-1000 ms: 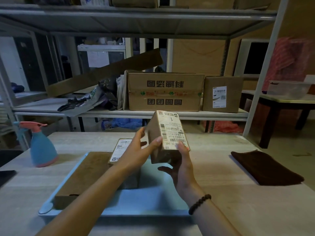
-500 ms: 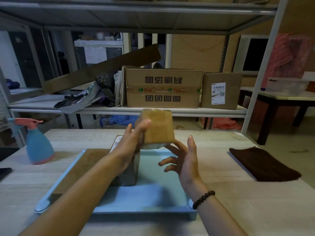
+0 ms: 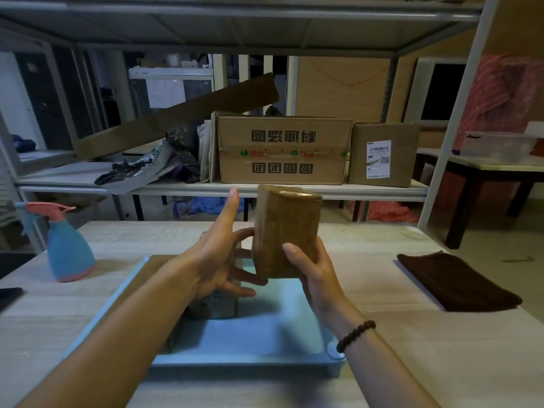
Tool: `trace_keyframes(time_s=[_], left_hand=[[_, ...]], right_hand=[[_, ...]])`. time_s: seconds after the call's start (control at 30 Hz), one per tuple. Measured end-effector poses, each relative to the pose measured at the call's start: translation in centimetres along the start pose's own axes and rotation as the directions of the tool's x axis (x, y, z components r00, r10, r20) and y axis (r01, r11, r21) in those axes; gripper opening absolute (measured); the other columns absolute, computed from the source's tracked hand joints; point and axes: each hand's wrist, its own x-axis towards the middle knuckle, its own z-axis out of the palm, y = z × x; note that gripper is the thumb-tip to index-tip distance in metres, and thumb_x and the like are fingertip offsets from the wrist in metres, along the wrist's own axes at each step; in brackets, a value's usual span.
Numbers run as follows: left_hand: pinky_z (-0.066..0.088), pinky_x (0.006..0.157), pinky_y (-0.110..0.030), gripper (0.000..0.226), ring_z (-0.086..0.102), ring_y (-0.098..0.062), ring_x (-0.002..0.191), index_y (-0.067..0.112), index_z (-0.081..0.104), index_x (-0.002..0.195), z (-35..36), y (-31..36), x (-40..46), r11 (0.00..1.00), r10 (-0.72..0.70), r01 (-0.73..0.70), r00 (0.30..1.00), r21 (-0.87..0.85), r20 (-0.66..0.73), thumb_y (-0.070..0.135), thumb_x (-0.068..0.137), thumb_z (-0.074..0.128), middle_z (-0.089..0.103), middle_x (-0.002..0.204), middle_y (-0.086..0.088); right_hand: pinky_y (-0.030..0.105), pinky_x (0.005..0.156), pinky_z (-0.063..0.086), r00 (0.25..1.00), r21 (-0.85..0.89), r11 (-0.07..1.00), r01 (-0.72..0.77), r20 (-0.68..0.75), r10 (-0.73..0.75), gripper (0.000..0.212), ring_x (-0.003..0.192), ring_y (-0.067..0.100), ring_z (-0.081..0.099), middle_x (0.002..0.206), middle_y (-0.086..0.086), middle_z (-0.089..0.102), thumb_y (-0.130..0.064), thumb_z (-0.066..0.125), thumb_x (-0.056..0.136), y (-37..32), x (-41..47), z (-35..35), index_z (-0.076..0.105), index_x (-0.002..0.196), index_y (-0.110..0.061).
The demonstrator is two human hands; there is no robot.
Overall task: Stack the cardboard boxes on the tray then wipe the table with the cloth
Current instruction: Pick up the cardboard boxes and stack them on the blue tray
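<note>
A small brown cardboard box (image 3: pixel 287 228) is held upright in the air above the light blue tray (image 3: pixel 265 340). My right hand (image 3: pixel 312 269) grips its lower right side. My left hand (image 3: pixel 219 257) is beside the box on its left with fingers spread, the fingertips touching its lower edge. Under my left forearm a second box (image 3: pixel 215 307) stands on the tray, mostly hidden. A flat brown cardboard piece (image 3: pixel 153 266) lies along the tray's left part. The dark brown cloth (image 3: pixel 453 281) lies folded on the wooden table (image 3: pixel 412 363) at the right.
A blue spray bottle (image 3: pixel 66 248) with a pink trigger stands on the table at the left. A dark flat object (image 3: pixel 8 295) pokes in at the left edge. Behind the table a metal shelf (image 3: pixel 223 189) carries large cardboard boxes (image 3: pixel 282 148); its upright (image 3: pixel 450 122) rises at the right.
The box passed from my left hand to my right and was turned upright. My left hand let go and opened beside it. The label no longer faces me.
</note>
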Motion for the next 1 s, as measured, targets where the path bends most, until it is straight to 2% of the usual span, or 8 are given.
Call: trace_keyframes(time_s=[0.13,0.3,0.47,0.57,0.67,0.77,0.87,1.0], left_hand=[[0.048,0.091,-0.047,0.092,0.062,-0.025,0.115,0.042,0.052,0.137,0.2,-0.6,0.4,0.978,0.11,-0.107,0.994,0.18,-0.008,0.096,0.067,0.028,0.062,0.133,0.0],[0.043,0.104,-0.046,0.073,0.06,-0.011,0.117,0.046,0.052,0.128,0.8,-1.3,0.8,0.924,0.275,-0.254,0.961,0.286,-0.033,0.076,0.064,0.068,0.063,0.131,0.01],[0.042,0.082,-0.02,0.108,0.047,-0.01,0.115,0.024,0.025,0.152,2.5,-1.3,0.4,0.809,0.412,-0.316,0.906,0.496,-0.095,0.063,0.066,0.076,0.045,0.141,0.005],[0.043,0.093,-0.029,0.113,0.045,-0.017,0.125,0.023,0.026,0.15,3.1,-1.7,0.6,0.663,0.464,-0.258,0.878,0.703,-0.115,0.078,0.061,0.07,0.038,0.151,-0.001],[0.052,0.091,-0.045,0.099,0.054,-0.023,0.11,0.026,0.039,0.136,3.4,-2.0,1.0,0.601,0.476,-0.222,0.872,0.768,-0.12,0.082,0.058,0.062,0.05,0.131,-0.004],[0.053,0.087,-0.039,0.069,0.061,-0.018,0.102,0.033,0.049,0.13,3.4,-1.9,1.1,0.708,0.498,-0.319,0.859,0.63,-0.124,0.069,0.072,0.057,0.059,0.122,0.001],[0.053,0.093,-0.045,0.033,0.066,-0.019,0.098,0.03,0.062,0.108,3.3,-1.3,0.7,0.909,0.382,-0.335,0.908,0.249,-0.171,0.054,0.092,0.046,0.071,0.103,-0.001],[0.052,0.083,-0.036,0.035,0.065,-0.023,0.099,0.021,0.066,0.11,2.8,-1.6,1.0,0.96,0.249,-0.267,0.953,-0.086,-0.173,0.043,0.099,0.041,0.071,0.103,-0.007]], right_hand=[[0.043,0.096,0.053,0.994,0.238,0.965,-0.106,-0.005,0.11,0.067,0.117,0.023,0.068,0.124,0.002,0.073,-0.055,0.071,0.076,0.2,-0.4,-0.1,0.056,0.134,-0.025],[0.044,0.094,0.049,0.973,0.375,0.905,-0.201,-0.03,0.229,0.067,0.123,0.028,0.064,0.124,0.007,0.073,-0.064,0.06,0.079,0.7,-0.7,0.1,0.057,0.134,-0.025],[0.046,0.093,0.047,0.962,0.449,0.858,-0.249,0.012,0.272,0.058,0.119,0.028,0.067,0.121,0.008,0.075,-0.064,0.045,0.091,1.4,-0.8,0.2,0.057,0.134,-0.028],[0.049,0.1,0.045,0.947,0.431,0.853,-0.296,0.014,0.321,0.069,0.12,0.027,0.067,0.128,0.009,0.072,-0.069,0.046,0.09,1.9,-1.1,0.7,0.054,0.141,-0.025],[0.052,0.108,0.042,0.94,0.412,0.856,-0.311,0.002,0.341,0.072,0.127,0.03,0.061,0.13,0.009,0.071,-0.071,0.048,0.088,2.3,-1.3,1.0,0.056,0.141,-0.024],[0.049,0.1,0.047,0.948,0.448,0.849,-0.279,-0.015,0.319,0.073,0.129,0.032,0.059,0.13,0.01,0.071,-0.072,0.049,0.086,2.1,-1.4,0.9,0.06,0.138,-0.022],[0.049,0.101,0.049,0.947,0.522,0.811,-0.265,-0.015,0.32,0.078,0.127,0.033,0.061,0.13,0.013,0.07,-0.073,0.048,0.084,1.3,-1.1,0.5,0.062,0.136,-0.017],[0.052,0.104,0.049,0.966,0.459,0.857,-0.235,0.013,0.258,0.053,0.125,0.031,0.063,0.129,0.008,0.071,-0.059,0.049,0.094,0.0,-0.7,0.6,0.061,0.135,-0.027]])
